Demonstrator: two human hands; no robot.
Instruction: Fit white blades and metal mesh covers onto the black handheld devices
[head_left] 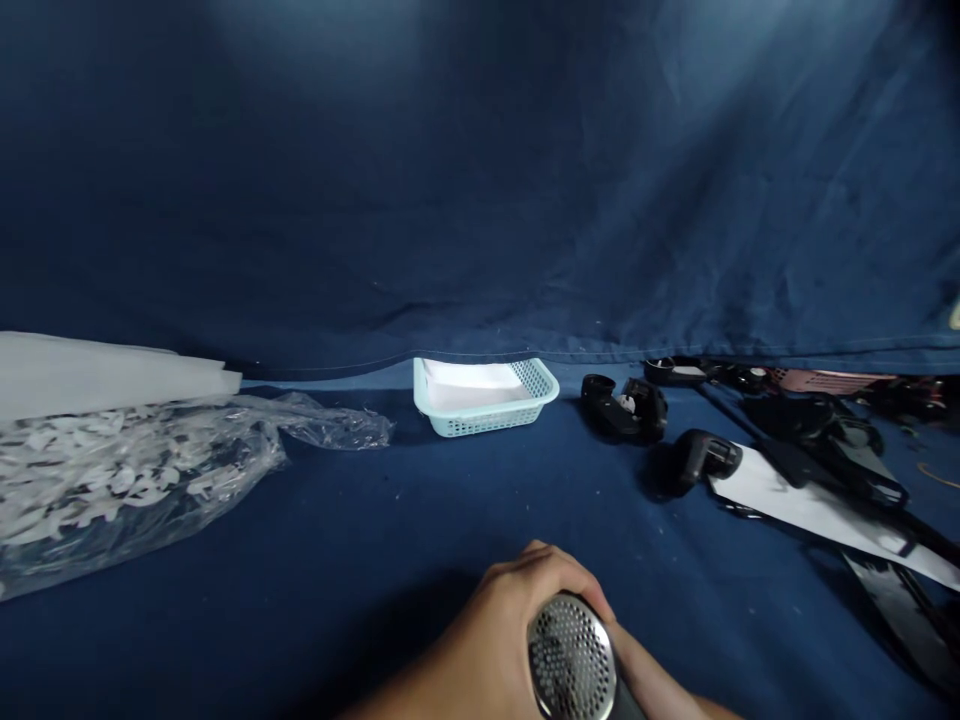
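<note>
Low in the head view, my left hand (517,620) is closed around a fabric shaver (574,655), its thumb and fingers curving over the top. The round metal head, full of small holes, faces up toward me, and a dark grey body shows below it. My right hand (645,670) presses against the shaver from the right side. Most of the right fingers are hidden behind the shaver and the left hand. Both hands are above the blue cloth, close to the bottom edge of the view.
A light blue basket (487,415) with a white lining stands ahead. To the left lies a clear plastic bag (142,480) of white pieces beside pale sheets (105,370). Black plastic parts (626,408) and a white strip (817,510) lie right. Blue curtain (450,200) hangs behind.
</note>
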